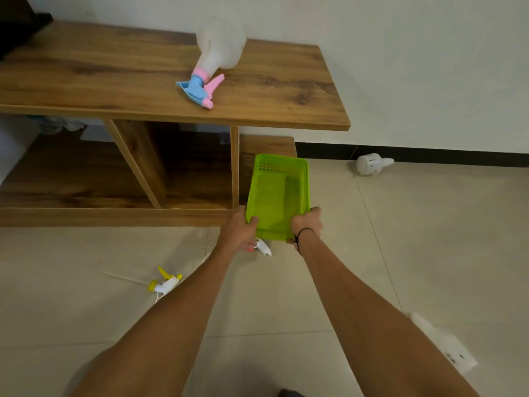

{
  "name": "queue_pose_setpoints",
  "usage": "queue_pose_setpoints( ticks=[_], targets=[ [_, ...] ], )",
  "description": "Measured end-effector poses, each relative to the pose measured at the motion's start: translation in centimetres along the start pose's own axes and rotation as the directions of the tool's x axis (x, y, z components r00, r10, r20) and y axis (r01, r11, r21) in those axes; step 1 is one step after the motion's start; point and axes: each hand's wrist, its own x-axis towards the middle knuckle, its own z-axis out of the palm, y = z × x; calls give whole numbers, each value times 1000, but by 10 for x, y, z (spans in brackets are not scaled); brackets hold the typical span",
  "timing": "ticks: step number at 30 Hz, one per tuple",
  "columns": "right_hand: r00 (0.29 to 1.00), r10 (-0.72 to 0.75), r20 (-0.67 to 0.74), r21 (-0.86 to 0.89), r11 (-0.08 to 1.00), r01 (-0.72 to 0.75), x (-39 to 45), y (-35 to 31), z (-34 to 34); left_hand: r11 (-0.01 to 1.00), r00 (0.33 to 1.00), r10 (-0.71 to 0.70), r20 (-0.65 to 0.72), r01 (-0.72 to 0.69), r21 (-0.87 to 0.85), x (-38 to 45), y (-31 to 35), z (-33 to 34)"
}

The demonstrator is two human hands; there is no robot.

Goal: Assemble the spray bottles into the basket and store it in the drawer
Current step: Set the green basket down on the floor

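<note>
1. I hold the green basket by its near end with both hands; it has nothing in it and tilts so its open side faces me.
2. My left hand is clamped on the basket's near left corner, fingers curled over the rim.
3. My right hand grips the basket's near right corner, a black cord around that wrist.
4. Left of the basket stands the wooden unit with open shelves; I cannot tell a drawer in it.
5. Beyond the basket, on the unit's top, lies a white spray bottle with a pink and blue trigger head.
6. Just below the basket, on the tiled floor, lies a white trigger head.
7. Further left of the basket lies a yellow and white trigger head.
8. Right of the basket, by the wall, lies a headless white bottle.
9. Another white bottle lies nearer me, right of my right arm, blurred.
</note>
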Motion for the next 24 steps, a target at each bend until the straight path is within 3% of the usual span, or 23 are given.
queue_pose_setpoints(
  ticks=[5,10,14,17,21,24],
  targets=[
    [989,142,37,16,990,-142,-34,33,-23,998,997,40,64,-43,44,-22,-18,-7],
    [972,224,71,-136,968,-213,-52,64,-49,977,977,69,202,-107,183,-39,-41,-17],
    [963,268,-6,-33,963,-268,-58,101,-55,859,943,27,332,-192,475,-51,-61,-24],
    [961,274,-37,-40,961,-275,-55,127,-57,794,922,2,387,-236,560,-57,-73,-29],
    [978,209,4,-271,941,-200,-52,152,-55,882,910,-85,406,-121,456,-60,-89,-30],
    [990,136,38,-456,884,-104,-50,163,-50,891,912,-125,390,-70,449,-60,-98,-32]
  ],
)
